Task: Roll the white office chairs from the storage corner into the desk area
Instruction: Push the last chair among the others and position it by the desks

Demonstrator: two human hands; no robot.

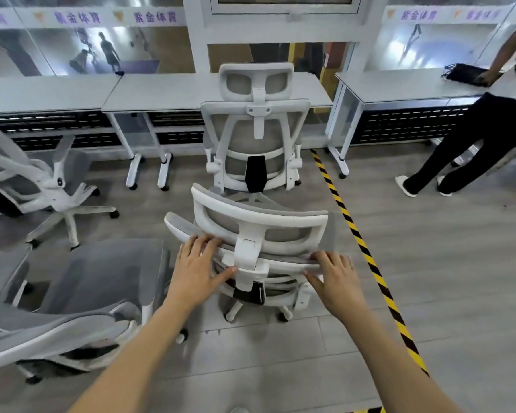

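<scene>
A white office chair [259, 231] with grey mesh stands right in front of me, its back toward me. My left hand [198, 263] lies on the left top edge of its backrest, fingers over the rim and thumb below it. My right hand [335, 275] holds the right top edge the same way. Beyond it a second white chair [255, 135] faces a white desk [167, 92]. Two more white chairs are on my left, one near [81, 296] and one farther back [33, 180].
A row of white desks runs along a glass wall. Another desk [399, 87] stands at the right, where a person in black [483, 129] leans on it. A yellow-black floor tape [367, 257] runs diagonally to the right of my chair. Grey floor lies open at the right.
</scene>
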